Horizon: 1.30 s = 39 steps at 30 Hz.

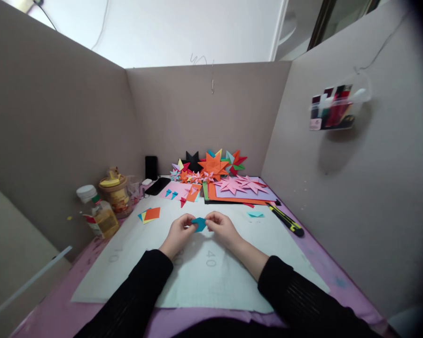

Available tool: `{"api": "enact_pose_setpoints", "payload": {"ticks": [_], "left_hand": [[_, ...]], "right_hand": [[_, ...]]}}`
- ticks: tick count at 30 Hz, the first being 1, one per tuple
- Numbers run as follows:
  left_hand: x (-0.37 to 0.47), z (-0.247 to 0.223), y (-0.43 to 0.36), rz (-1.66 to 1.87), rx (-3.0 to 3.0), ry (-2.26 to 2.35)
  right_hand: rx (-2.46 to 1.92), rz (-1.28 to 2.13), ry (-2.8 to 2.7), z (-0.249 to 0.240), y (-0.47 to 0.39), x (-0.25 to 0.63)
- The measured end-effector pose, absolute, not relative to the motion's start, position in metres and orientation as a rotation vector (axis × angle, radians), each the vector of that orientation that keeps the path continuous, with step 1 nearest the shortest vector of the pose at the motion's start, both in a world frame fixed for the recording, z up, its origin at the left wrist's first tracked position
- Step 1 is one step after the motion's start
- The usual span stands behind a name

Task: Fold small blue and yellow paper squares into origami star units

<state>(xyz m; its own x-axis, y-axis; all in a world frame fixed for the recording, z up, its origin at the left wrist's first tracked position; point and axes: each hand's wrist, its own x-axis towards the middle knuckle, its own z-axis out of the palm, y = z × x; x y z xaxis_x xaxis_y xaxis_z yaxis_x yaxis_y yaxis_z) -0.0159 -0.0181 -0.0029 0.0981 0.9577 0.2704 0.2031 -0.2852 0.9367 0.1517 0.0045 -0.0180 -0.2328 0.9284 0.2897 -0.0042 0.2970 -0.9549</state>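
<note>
A small blue piece of folded paper (199,225) is held up over the white sheet, between my two hands. My left hand (182,231) pinches its left edge with thumb and fingertips. On the opposite edge, the thumb and fingers of my right hand (223,228) close on it too. Part of the paper is covered by the fingers. To the right lies a light turquoise folded paper (255,214). At the left, a few square papers, the top one an orange square (152,213), overlap. Small blue folded pieces (171,194) rest on pink paper farther back.
Folded paper stars (214,165) stand along the back wall; pink stars (240,184) lie on stacked coloured sheets. A yellow-black utility knife (286,219) sits at right. A bottle (104,218), a pot (115,191) and a phone (158,186) are at left. Grey partitions enclose three sides.
</note>
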Motion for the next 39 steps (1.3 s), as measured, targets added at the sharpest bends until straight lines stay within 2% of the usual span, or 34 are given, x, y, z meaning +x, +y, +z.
{"api": "enact_pose_setpoints", "payload": {"ticks": [4, 9, 15, 21, 33, 39], "left_hand": [[-0.016, 0.001, -0.02, 1.25, 1.574, 1.17], [-0.018, 0.002, -0.02, 1.224, 1.457, 1.047], [-0.021, -0.004, -0.017, 1.232, 1.274, 0.967], [-0.017, -0.001, -0.02, 1.241, 1.178, 0.901], [-0.013, -0.006, -0.021, 1.23, 1.778, 1.239], [-0.012, -0.005, -0.024, 1.178, 1.867, 1.29]], "right_hand": [[-0.881, 1.077, -1.516, -0.015, 0.003, 0.152], [-0.777, 1.343, -1.403, -0.011, 0.0, 0.151], [-0.734, 1.39, -1.369, -0.013, 0.001, 0.155], [-0.829, 1.211, -1.477, -0.011, -0.001, 0.156], [-0.954, 0.914, -1.679, -0.013, -0.004, 0.149], [-1.021, 0.804, -1.708, -0.012, -0.005, 0.147]]}}
